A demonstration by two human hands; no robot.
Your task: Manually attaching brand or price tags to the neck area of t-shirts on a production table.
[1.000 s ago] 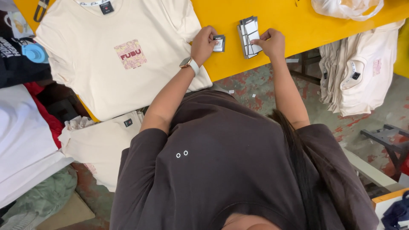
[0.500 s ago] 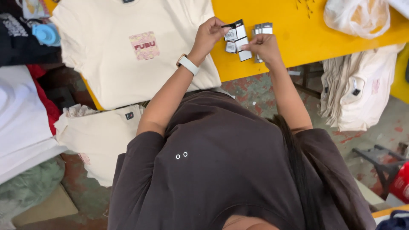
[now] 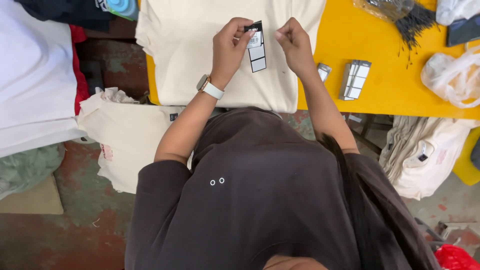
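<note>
The left hand (image 3: 229, 47) pinches a black-and-white card swing tag (image 3: 256, 46) by its top, letting it dangle over the cream folded T-shirt (image 3: 200, 60) on the yellow bench (image 3: 395, 90). The right hand (image 3: 294, 44), fingers curled nearly closed beside the tag, seems empty. More tags (image 3: 354, 80) stand stacked to the right.

A black-and-white hang tag (image 3: 256, 46), a hanging strip of small cards, sits upper centre, over the cream T-shirt (image 3: 220, 55).

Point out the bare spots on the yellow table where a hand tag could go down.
Bare yellow table lies right of the tag stack, before the clear bag, and between the cream T-shirt and the black ties. The shirt covers the left; left hand holding a hang tag, right hand over it.
</note>
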